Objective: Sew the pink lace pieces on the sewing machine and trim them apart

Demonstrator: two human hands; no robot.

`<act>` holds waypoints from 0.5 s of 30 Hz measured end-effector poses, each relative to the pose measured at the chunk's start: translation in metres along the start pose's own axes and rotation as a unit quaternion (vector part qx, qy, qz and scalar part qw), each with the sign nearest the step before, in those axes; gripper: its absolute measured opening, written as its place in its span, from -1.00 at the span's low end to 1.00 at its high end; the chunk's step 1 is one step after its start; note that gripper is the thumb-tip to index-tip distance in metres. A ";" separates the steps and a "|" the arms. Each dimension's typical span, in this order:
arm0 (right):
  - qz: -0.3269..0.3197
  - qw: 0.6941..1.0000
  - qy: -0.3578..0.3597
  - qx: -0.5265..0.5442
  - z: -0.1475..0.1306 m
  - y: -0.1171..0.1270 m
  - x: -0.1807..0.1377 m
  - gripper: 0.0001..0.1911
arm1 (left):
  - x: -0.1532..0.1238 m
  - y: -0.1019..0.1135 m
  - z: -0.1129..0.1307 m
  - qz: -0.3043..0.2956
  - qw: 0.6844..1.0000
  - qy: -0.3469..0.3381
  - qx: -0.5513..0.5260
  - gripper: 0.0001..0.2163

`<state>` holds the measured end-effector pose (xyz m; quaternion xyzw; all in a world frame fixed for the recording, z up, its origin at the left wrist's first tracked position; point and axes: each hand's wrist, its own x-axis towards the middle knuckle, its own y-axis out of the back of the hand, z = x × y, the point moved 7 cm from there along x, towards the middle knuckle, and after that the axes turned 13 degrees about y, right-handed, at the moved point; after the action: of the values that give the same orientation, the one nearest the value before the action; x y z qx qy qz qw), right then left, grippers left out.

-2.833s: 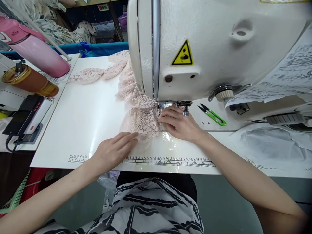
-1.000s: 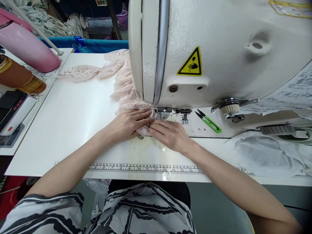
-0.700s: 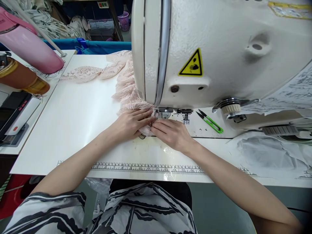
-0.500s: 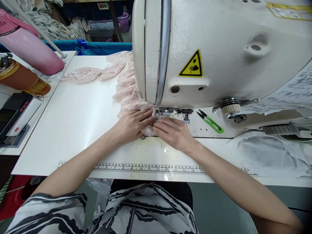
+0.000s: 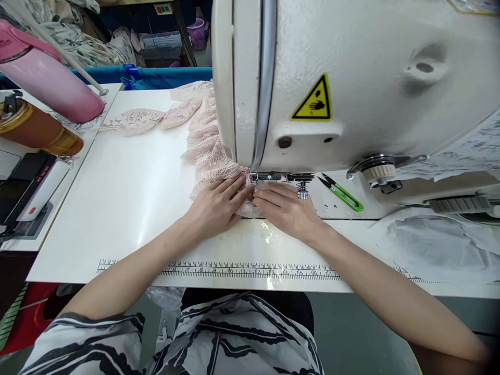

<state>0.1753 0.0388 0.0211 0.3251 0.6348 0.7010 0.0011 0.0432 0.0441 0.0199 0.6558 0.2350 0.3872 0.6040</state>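
Pale pink gathered lace [image 5: 207, 140] lies on the white sewing table and runs under the presser foot of a white sewing machine [image 5: 351, 78]. My left hand [image 5: 214, 205] rests flat on the lace, just left of the foot, with its fingers stretched out. My right hand [image 5: 287, 208] lies at the front right of the needle area, fingers extended and fingertips touching the lace edge. A small piece of lace shows between the two hands. The machine head hides the needle's upper part, and both thumbs are partly hidden.
Green thread snips [image 5: 341, 194] lie right of the foot. A printed ruler [image 5: 234, 269] runs along the table's front edge. At left stand a pink bottle [image 5: 54, 73], a brown jar [image 5: 39, 125] and a black-and-white device [image 5: 31, 187]. White cloth [image 5: 441, 239] lies at right.
The camera view has shifted slightly. My right hand's fingers have flattened a little beside the foot, and my left hand stays on the lace.
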 end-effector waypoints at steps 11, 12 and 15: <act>0.025 0.996 0.027 -0.079 -0.001 0.015 0.000 -0.80 | 0.000 -0.001 0.004 -0.004 1.000 0.016 -0.005 -0.55; 0.023 0.996 0.023 -0.081 0.000 0.015 -0.001 -0.80 | 0.001 -0.001 0.004 -0.002 1.000 0.017 -0.004 -0.55; 0.011 0.996 0.011 -0.092 0.003 0.014 -0.001 -0.78 | 0.002 0.001 0.007 0.014 1.000 0.013 0.012 -0.56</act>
<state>0.1830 0.0381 0.0335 0.3225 0.5642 0.7598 0.0162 0.0495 0.0414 0.0217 0.6611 0.2376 0.4013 0.5877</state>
